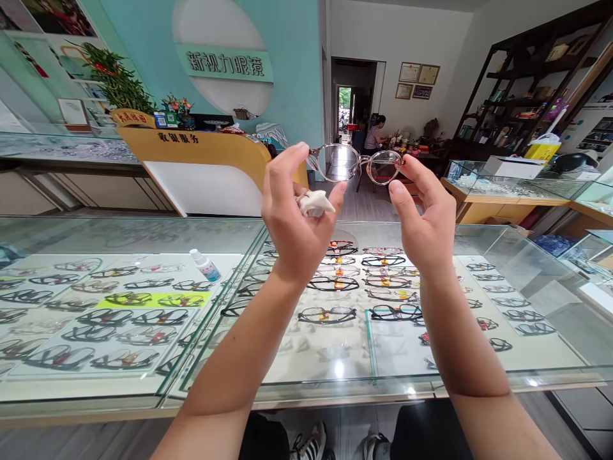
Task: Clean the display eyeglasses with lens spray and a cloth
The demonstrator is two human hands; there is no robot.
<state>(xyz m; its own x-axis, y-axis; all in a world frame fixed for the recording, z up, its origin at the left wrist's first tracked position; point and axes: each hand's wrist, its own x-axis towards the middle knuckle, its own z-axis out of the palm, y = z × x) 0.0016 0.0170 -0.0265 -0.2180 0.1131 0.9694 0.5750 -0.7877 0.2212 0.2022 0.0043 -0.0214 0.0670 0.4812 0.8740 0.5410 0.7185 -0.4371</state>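
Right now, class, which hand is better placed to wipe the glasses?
Probably the left hand: besides gripping the glasses, it holds the cloth just below them. The right hand, at their other end, shows no cloth.

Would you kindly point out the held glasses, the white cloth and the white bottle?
Held glasses (364, 159), head view: the bridge.
White cloth (316, 203), head view: bunched middle.
White bottle (205, 266), head view: the body.

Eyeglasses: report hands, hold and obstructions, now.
Left hand and right hand holding eyeglasses above display case. White wad in left hand too. Bottle off left, not obstructing.
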